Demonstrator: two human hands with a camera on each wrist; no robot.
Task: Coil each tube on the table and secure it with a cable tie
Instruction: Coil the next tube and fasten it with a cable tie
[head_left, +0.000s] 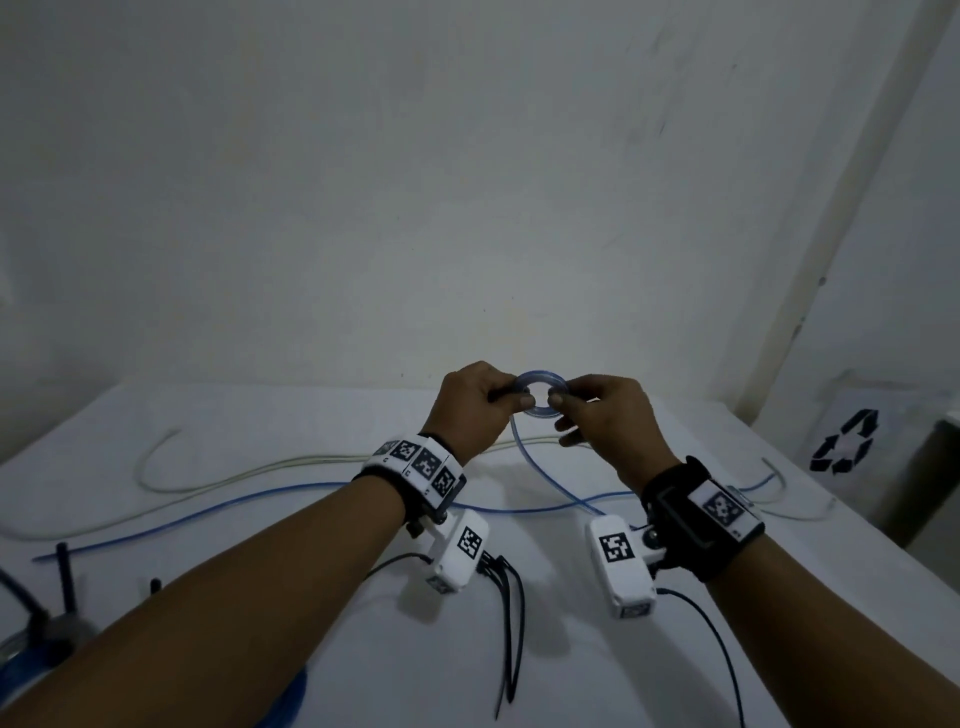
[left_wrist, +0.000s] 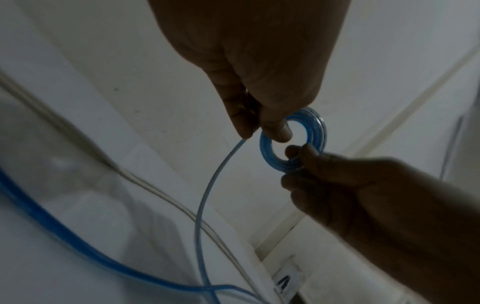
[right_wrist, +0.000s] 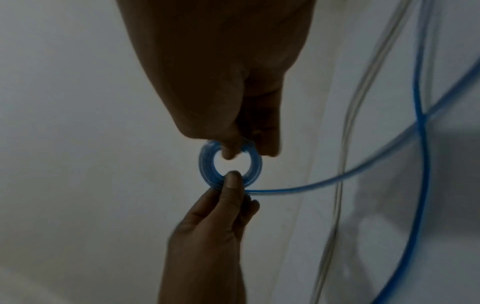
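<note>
A small tight coil (head_left: 540, 413) of blue tube hangs in the air above the far side of the white table (head_left: 260, 613). My left hand (head_left: 519, 400) pinches the coil's left side and my right hand (head_left: 558, 402) pinches its right side. In the left wrist view, the left hand (left_wrist: 262, 132) holds the coil (left_wrist: 267, 148) where the loose tube (left_wrist: 205, 195) leaves it. The right wrist view shows my right hand (right_wrist: 249, 152) on the coil (right_wrist: 205, 164). The blue tube's long tail (head_left: 260, 499) trails across the table. A pale clear tube (head_left: 208, 480) lies uncoiled behind it.
Several black cable ties (head_left: 511, 623) lie on the table near me, between my wrists. A dark device with short antennas (head_left: 62, 597) sits at the near left edge. A bin with a recycling sign (head_left: 844, 441) stands to the right of the table. A wall is close behind.
</note>
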